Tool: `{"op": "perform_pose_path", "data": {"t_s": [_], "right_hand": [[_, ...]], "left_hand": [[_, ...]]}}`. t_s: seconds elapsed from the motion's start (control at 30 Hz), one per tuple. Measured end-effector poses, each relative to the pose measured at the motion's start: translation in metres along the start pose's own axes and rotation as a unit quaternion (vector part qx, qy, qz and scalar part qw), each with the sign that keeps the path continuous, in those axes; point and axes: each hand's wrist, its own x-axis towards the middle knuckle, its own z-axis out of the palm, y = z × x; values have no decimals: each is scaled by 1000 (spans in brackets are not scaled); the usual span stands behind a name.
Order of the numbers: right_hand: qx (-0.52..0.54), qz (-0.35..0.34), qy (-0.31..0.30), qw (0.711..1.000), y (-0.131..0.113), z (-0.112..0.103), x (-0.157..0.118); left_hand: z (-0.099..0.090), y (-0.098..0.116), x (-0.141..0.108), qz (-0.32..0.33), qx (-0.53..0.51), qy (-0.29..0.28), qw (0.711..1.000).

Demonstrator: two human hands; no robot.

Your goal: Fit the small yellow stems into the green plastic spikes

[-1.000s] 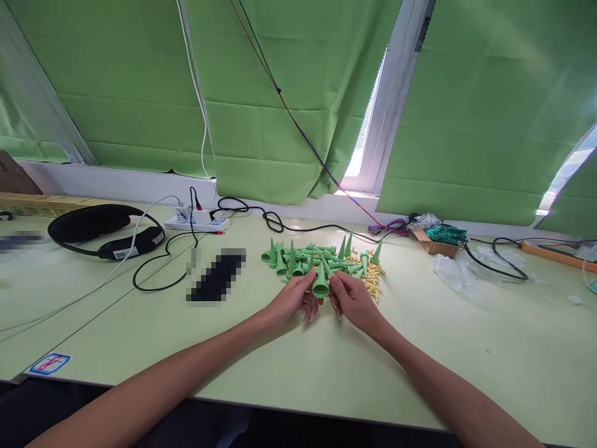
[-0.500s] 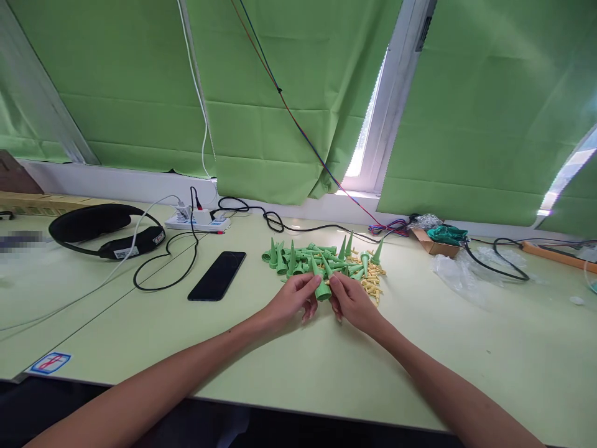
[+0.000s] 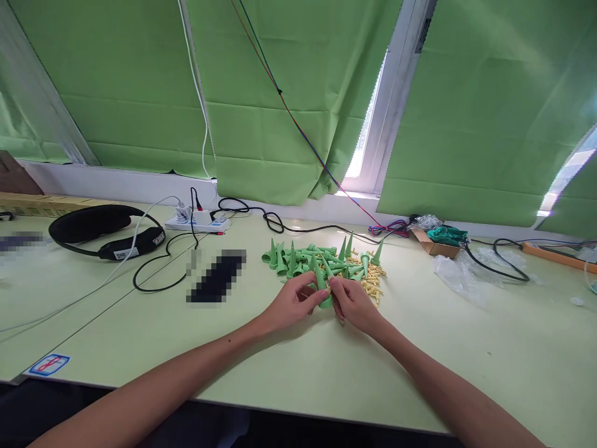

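Note:
A green plastic cone (image 3: 319, 280) with a wide round base stands tip up between my hands. My left hand (image 3: 293, 302) is closed around it, the thumb across its lower part. My right hand (image 3: 353, 303) is pinched close against the cone's right side; what its fingertips hold, if anything, is too small to make out. Just beyond my fingers is a heap of similar green cones (image 3: 292, 260), some upright and some on their sides. Small yellow plastic pieces (image 3: 372, 287) lie scattered at the heap's right side.
A blurred dark phone (image 3: 217, 277) and black neckband device (image 3: 107, 233) lie left. Behind them is a white power strip (image 3: 198, 219) with cables. At right are a small cardboard box (image 3: 436, 242), clear plastic bags (image 3: 461, 274) and an orange-edged object (image 3: 555, 254). Green blinds (image 3: 289, 137) hang behind.
The cone has turned in my left hand, and my left thumb has moved down and right across its lower part. My right hand stays close beside it, almost unmoved.

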Motion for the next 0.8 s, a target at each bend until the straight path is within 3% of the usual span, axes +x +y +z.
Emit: {"op": "perform_pose_path", "data": {"t_s": [0.17, 0.53, 0.8], "right_hand": [[-31, -4, 6, 1000, -1, 0, 1], [-61, 0, 14, 998, 1, 1, 2], [-13, 12, 34, 999, 2, 6, 2]], "left_hand": [[1, -4, 1, 46, 69, 19, 996], [0, -9, -2, 115, 147, -16, 982], [1, -9, -2, 137, 167, 2, 976]]}}
